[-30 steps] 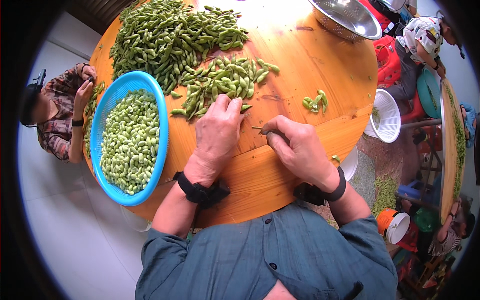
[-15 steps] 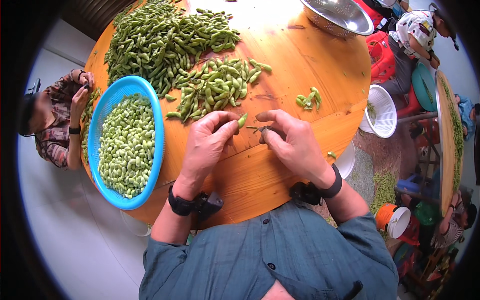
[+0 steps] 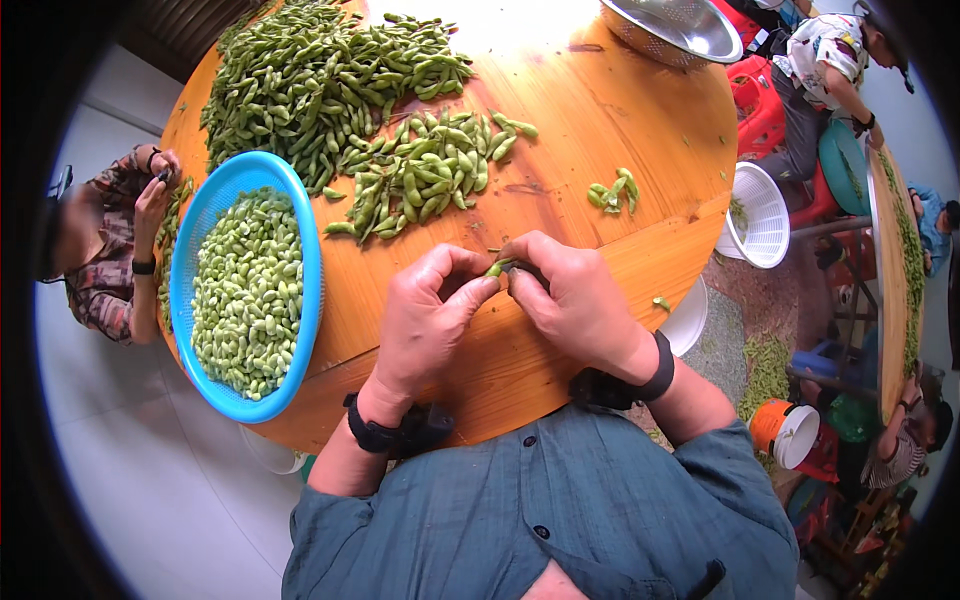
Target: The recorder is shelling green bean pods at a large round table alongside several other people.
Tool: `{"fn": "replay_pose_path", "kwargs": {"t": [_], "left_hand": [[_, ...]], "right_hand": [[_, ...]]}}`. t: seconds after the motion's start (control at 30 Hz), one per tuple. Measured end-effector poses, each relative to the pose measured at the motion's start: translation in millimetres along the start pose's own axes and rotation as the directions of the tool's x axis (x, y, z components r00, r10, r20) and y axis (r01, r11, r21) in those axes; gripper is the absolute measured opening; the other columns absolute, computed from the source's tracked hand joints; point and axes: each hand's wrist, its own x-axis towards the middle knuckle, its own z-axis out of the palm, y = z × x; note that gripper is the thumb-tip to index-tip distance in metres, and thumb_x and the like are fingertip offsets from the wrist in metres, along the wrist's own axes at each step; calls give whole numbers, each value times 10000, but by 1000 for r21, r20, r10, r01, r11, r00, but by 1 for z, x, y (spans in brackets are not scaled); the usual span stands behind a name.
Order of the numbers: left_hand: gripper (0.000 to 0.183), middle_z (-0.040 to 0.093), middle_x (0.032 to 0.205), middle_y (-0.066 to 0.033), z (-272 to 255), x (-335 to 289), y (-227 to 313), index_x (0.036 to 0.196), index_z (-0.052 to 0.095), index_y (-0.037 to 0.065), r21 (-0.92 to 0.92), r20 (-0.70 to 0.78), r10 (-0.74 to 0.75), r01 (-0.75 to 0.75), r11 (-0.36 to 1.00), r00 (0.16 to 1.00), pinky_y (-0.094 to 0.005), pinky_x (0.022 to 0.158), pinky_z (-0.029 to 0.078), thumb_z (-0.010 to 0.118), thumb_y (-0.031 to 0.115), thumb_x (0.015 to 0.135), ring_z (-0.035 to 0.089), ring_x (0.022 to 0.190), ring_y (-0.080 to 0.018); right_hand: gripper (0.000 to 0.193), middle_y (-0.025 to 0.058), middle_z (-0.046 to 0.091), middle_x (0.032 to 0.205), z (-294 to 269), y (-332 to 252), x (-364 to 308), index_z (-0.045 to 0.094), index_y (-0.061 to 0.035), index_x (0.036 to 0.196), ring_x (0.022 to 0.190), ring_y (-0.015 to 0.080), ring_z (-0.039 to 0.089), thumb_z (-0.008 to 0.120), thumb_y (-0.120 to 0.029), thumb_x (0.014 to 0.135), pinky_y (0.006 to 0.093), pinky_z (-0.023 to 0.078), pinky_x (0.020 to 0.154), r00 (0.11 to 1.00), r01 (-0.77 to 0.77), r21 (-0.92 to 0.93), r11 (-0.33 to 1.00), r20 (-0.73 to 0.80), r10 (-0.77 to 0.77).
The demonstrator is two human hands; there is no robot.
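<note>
Between the fingertips of both hands, just above the wooden table, is a green soybean pod [image 3: 496,268]. My left hand [image 3: 432,300] pinches one end of it, thumb against forefinger. My right hand [image 3: 570,290] is closed at the other end, where something dark shows by the thumb and forefinger; the fingers hide most of it. Beyond my hands lies a small heap of pods [image 3: 428,178], with a larger pile of pods [image 3: 300,85] behind it. At my left stands a blue plastic basket [image 3: 312,300] full of shelled green beans [image 3: 248,290].
A few pods [image 3: 613,192] lie to the right on the round wooden table [image 3: 600,120]. A metal colander [image 3: 672,35] stands at the far right edge. A co-worker [image 3: 110,240] sits at the left; others work at another table [image 3: 888,300]. A white basket [image 3: 760,215] is beside the table.
My two hands have come together and slightly nearer to me. The pod, held up in my left fingertips before, now sits between both hands' fingertips.
</note>
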Motion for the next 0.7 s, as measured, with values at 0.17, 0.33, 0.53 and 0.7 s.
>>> {"fn": "replay_pose_path", "kwargs": {"t": [0.17,0.33,0.53,0.7], "left_hand": [[153,624,817,-128,15,-4,-6,928,597,-23,483,-26,522,-447,753,853,-325,643,510,720,-49,841,627,705,-229],[146,596,809,-141,14,0,-5,918,597,-17,514,-33,567,-472,716,823,-347,634,498,709,-57,833,617,703,-277],[114,602,806,-149,9,-1,4,901,605,-15,377,-74,450,-393,839,890,-364,636,499,701,-37,842,619,703,-295],[109,612,821,-99,6,-1,4,912,617,-22,339,-91,391,-341,877,916,-293,631,500,709,-36,855,617,696,-182]], "right_hand": [[115,232,644,797,12,8,-3,573,14,979,765,420,656,587,-42,879,484,526,674,991,114,-95,989,-64,-121],[137,247,642,801,11,7,-2,568,21,995,774,428,653,581,-33,870,495,522,685,987,140,-116,983,-62,-148],[149,243,651,791,5,3,-4,588,30,1002,735,423,652,577,-28,865,472,526,653,998,59,-59,997,-33,-61],[135,240,665,788,-2,-9,-4,620,41,983,731,394,679,580,-35,878,426,536,641,997,-74,95,993,-10,75]]}}
